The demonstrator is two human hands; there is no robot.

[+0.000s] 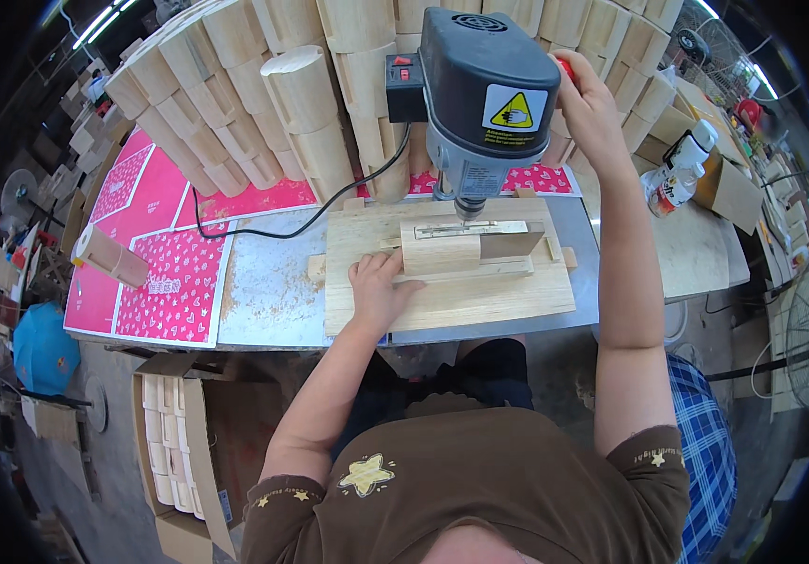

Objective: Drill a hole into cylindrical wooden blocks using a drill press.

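A half-round wooden block (440, 246) lies on a flat wooden board (489, 299) under the bit of a bench drill press (491, 80). A slotted metal strip (470, 228) shows along the block's top, and a flat plate (510, 246) stands at its right end. My left hand (381, 289) lies on the board, fingers spread, with index finger and thumb against the block's left end. Raised at the drill press's right side, my right hand (590, 108) is closed round a red knob (566, 70), mostly hidden by the fingers. The bit's tip is close above the block; contact is unclear.
Stacked wooden cylinders (301, 103) wall off the table's back. A black cable (306, 221) curves across the left. One wooden piece (111, 256) lies on pink printed sheets (174, 301). Bottles (677, 174) stand at right. A cardboard box (202, 442) of wooden pieces sits lower left.
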